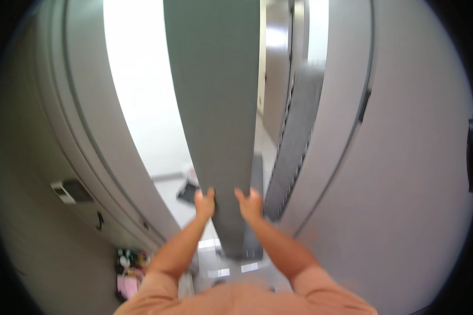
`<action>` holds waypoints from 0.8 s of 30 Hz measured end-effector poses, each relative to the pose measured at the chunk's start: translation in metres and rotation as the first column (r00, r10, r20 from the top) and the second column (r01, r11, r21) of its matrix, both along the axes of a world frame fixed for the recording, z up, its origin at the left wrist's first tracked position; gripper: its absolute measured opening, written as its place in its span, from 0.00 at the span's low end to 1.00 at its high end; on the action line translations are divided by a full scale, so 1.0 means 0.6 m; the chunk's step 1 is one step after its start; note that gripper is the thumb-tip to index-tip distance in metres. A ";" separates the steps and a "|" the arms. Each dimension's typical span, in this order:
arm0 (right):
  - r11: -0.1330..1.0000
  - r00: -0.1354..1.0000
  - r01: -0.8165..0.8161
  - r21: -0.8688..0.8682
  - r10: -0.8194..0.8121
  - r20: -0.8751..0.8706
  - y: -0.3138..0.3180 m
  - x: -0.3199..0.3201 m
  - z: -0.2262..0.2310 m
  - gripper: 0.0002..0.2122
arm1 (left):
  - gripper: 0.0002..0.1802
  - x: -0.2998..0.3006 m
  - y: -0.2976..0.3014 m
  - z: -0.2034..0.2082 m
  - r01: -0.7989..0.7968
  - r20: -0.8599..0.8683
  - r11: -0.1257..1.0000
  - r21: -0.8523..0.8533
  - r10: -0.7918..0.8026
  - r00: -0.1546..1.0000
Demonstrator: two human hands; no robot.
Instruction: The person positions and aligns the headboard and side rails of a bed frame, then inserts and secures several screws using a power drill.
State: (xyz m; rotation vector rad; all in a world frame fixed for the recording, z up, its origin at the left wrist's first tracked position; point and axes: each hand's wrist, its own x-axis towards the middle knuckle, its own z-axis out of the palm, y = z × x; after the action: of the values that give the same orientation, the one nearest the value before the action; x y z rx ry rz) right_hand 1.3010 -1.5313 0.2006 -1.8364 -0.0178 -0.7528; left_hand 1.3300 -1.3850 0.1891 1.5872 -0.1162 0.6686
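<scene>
A tall, flat grey panel (215, 105) stands upright in front of me, running from near the floor up past the top of the view. My left hand (205, 203) grips its left edge, the thumb lying on the near face. Level with it, my right hand (251, 205) holds the right edge in the same way. The other fingers of both hands are hidden behind the panel. Its lower end looks blurred, so I cannot tell whether it touches the floor.
A long grey strip (295, 136) with ragged edges leans in the doorway on the right. Door frames and pale panels (394, 173) flank both sides. A dark item (188, 192) lies on the tiled floor. Mixed items, one of them pink (129, 286), are piled at lower left.
</scene>
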 end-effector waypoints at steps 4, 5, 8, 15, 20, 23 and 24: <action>0.996 0.991 -0.004 0.085 0.015 -0.136 0.006 -0.012 -0.024 0.16 | 0.23 0.016 0.011 -0.058 0.045 -0.058 0.996 0.080 -0.040 0.997; 0.997 0.988 0.019 0.073 -0.007 -0.154 0.004 -0.011 -0.021 0.17 | 0.23 0.004 0.007 -0.032 0.063 -0.115 0.995 0.072 -0.054 0.992; 0.996 0.984 0.004 0.084 0.011 -0.178 0.016 -0.021 0.003 0.18 | 0.25 0.007 0.020 -0.028 0.087 -0.148 0.994 0.067 -0.077 0.986; 0.973 0.970 -0.113 0.201 0.152 -0.189 -0.012 0.013 0.007 0.24 | 0.30 0.036 0.019 -0.005 0.269 -0.245 0.956 0.114 -0.235 0.941; 0.947 0.967 -0.214 0.240 0.239 -0.082 -0.016 0.019 0.018 0.24 | 0.34 0.068 0.025 -0.015 0.347 -0.333 0.929 0.129 -0.289 0.897; 0.942 0.957 -0.228 0.247 0.263 -0.121 -0.017 -0.003 0.054 0.22 | 0.35 0.038 0.026 0.022 0.367 -0.346 0.925 0.102 -0.313 0.884; 0.917 0.943 -0.285 0.279 0.321 -0.089 -0.026 0.022 0.032 0.22 | 0.35 0.052 0.026 0.007 0.348 -0.304 0.932 0.103 -0.304 0.903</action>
State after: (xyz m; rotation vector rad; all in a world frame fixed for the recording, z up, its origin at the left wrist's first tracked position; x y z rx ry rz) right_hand 1.3142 -1.5469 0.2198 -1.5778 -0.1099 -0.3913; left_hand 1.3610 -1.3693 0.1933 1.7449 -0.2211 0.1673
